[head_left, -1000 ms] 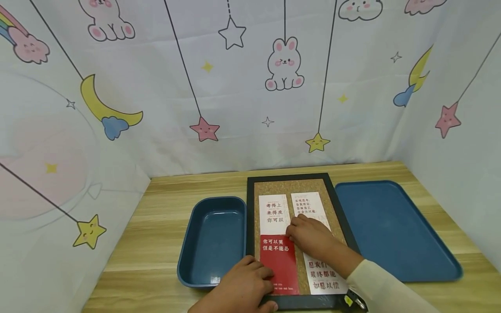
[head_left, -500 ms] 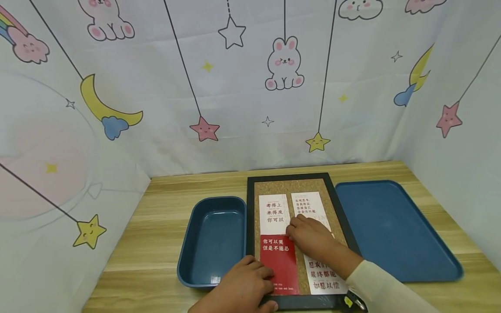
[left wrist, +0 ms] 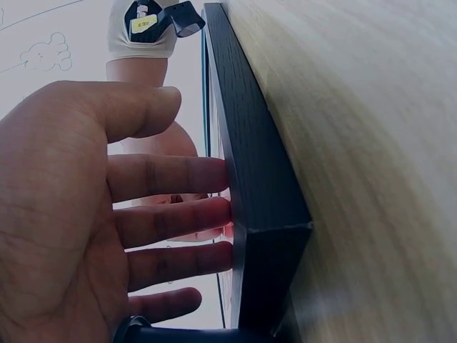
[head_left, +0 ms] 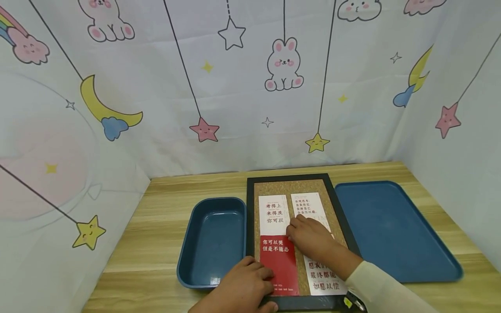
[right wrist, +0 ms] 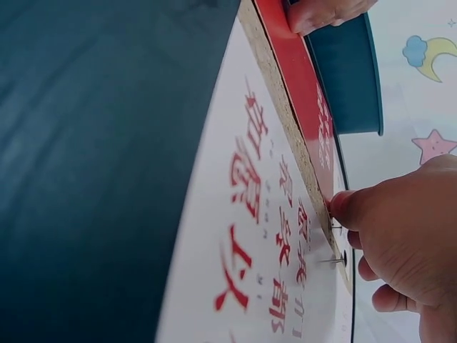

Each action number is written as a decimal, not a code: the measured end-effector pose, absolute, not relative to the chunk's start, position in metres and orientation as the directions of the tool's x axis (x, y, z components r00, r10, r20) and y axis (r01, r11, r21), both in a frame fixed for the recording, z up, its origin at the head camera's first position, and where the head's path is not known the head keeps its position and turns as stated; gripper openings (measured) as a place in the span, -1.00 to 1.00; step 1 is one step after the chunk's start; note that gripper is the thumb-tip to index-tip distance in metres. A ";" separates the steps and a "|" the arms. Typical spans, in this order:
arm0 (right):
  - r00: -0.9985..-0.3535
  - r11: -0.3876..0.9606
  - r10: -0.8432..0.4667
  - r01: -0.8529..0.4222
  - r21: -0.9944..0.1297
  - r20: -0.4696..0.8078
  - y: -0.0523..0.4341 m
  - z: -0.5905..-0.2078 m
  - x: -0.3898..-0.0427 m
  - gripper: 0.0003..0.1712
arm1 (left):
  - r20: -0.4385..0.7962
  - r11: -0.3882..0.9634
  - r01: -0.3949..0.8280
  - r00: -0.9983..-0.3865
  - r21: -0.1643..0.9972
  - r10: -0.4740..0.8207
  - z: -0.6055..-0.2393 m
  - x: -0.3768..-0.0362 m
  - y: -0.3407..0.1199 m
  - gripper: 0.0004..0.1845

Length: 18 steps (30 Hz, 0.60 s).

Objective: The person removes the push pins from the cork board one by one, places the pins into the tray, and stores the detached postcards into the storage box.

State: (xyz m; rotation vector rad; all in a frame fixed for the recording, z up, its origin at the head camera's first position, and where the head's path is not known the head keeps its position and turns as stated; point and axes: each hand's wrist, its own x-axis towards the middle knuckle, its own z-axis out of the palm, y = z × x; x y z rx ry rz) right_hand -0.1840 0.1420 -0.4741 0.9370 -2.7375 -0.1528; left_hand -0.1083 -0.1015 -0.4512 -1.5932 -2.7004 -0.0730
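Note:
A cork board [head_left: 270, 187] in a black frame lies on the table, bearing two white cards at the top, a red card [head_left: 279, 267] at lower left and a white card [head_left: 326, 278] at lower right. With straight fingertips, my left hand [head_left: 240, 284] rests on the red card's lower left part; the left wrist view shows its fingers reaching over the frame edge [left wrist: 257, 164]. At the red card's upper right corner my right hand [head_left: 313, 237] pinches a pushpin [right wrist: 337, 228]; only its thin metal shaft shows, its head hidden by the fingers.
Another pushpin [right wrist: 345, 258] stands in the lower right card near my right fingers. Left of the board is a deep blue bin [head_left: 213, 243]. A flat blue tray [head_left: 391, 230] lies on the right. Behind the table [head_left: 156, 230] hangs a printed white cloth [head_left: 250, 100].

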 end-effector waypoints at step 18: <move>-0.765 0.798 -0.603 -0.579 0.167 0.224 0.144 -0.472 -0.183 -0.76 | 0.063 0.459 0.888 -0.458 0.003 0.887 -0.452 -0.108 -0.102 -0.67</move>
